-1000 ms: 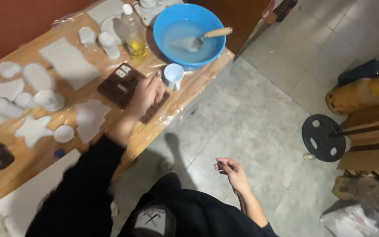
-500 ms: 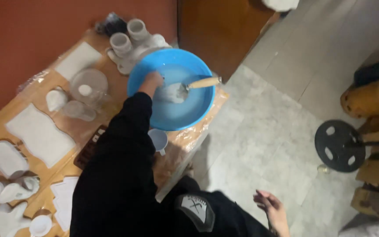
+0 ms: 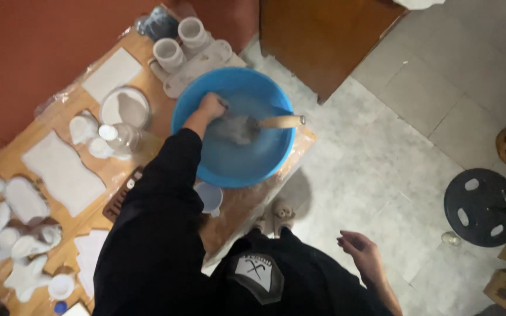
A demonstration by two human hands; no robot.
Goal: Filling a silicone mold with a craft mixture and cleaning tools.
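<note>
The blue basin [image 3: 233,126] stands at the near corner of the wooden table [image 3: 118,169], and the left hand [image 3: 211,106] reaches down into it, fingers curled and dipped toward the grey, wet mix [image 3: 235,130] pooled at the bottom; whether they grip anything there cannot be told, since the knuckles hide the fingertips. Just beside those fingers, toward the floor side, lies a scoop with a wooden handle [image 3: 281,122], its blade sunk in the mix and its handle resting over the basin's rim, untouched. The mix looks small in amount and uneven, so the stirring or working of it seems only begun, with the basin mostly bare blue. Beyond the fingers stand two pale cups [image 3: 180,42] on a tray; to the far side of the wrist sit a clear plastic bottle [image 3: 121,137] and a round white dish [image 3: 125,107]. Further back along the sleeve lie flat white cast pieces [image 3: 62,172] and small white figures [image 3: 16,234], apparently finished and set out. The right hand [image 3: 361,253] hangs well apart over the tiled floor [image 3: 382,146], fingers loosely spread, holding nothing.
</note>
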